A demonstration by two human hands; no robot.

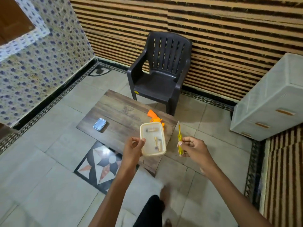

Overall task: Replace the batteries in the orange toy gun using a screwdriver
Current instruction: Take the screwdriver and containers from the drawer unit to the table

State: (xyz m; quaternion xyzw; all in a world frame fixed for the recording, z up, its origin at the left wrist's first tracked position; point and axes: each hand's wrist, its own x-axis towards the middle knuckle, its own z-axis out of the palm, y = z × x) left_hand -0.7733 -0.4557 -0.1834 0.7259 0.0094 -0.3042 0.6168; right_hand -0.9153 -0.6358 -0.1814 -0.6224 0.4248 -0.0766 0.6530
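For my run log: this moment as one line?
left hand holds box of batteries | right hand holds screwdriver | toy gun on table, untouched

The left arm (114, 185) and the right arm (229, 190) are bare along all that shows, from the lower edge of the view up to the wrists. The left grip (133, 145) and the right grip (193, 147) are bare too, with slender fingers. The nail (180, 143) of the right thumb shows plainly and is cut short. One leg (151, 212) is clad in black cloth, trousers by the look, plain and unmarked as far as can be told. Past its hem the foot (164, 192) is bare and blurred, so its toes cannot be made out. Another blurred bare shape by the cloth at the bottom edge may be the other foot.
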